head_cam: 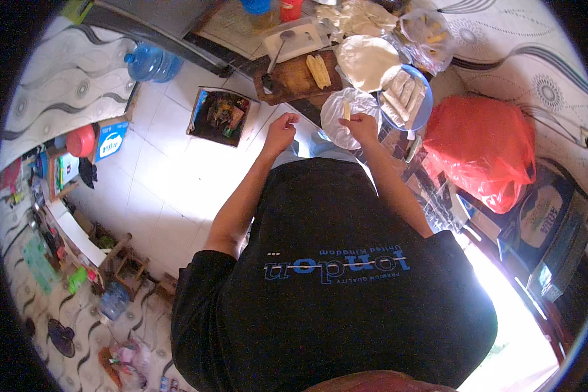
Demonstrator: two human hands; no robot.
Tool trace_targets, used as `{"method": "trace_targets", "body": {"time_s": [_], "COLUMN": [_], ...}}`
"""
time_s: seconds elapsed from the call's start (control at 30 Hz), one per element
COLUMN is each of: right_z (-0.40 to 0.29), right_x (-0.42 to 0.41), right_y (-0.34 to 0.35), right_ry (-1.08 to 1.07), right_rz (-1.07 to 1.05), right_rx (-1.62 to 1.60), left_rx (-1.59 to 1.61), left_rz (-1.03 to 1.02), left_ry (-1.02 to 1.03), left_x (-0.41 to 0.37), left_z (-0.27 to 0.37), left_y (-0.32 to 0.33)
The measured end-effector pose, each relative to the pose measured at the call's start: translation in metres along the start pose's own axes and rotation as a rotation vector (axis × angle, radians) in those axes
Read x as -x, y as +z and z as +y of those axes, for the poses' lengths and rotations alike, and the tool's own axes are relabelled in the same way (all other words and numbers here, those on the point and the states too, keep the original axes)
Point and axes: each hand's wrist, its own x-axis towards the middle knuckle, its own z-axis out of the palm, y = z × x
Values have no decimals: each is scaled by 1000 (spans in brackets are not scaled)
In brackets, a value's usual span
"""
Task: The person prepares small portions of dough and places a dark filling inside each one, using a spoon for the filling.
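My right hand point(361, 128) pinches a pale banana strip point(347, 111) over a round, thin wrapper sheet point(334, 115). My left hand point(283, 131) is raised to the left of that sheet, fingers loosely bent and nothing visible in them. Beyond the sheet lies a stack of round wrappers point(365, 59). Several white rolled wraps point(402, 95) rest on a blue plate point(425, 109) just right of the sheet. More banana pieces point(318, 71) lie on a wooden cutting board point(294, 73). A spoon point(276, 59) leans from a white tray point(301, 43) onto the board.
A clear plastic bag with yellow pieces point(426, 39) is at the back right. On the right sits a large red plastic bag point(480, 147). An open cardboard box with scraps point(223, 117) stands on the tiled floor, and a blue water jug point(153, 62) lies farther left.
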Motion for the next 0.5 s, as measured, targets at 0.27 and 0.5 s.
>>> {"method": "trace_targets", "body": {"time_s": [0.27,0.5], "right_z": [10,0], "right_x": [11,14], "right_y": [2,0], "right_ry": [88,144], "right_rz": [290,306], "right_rx": [101,69], "left_rx": [-150,-200], "left_rz": [-174,-219], "left_ry": [86,103], "left_x": [-10,-8], "left_z": [20,32], "left_y": [23,31]}}
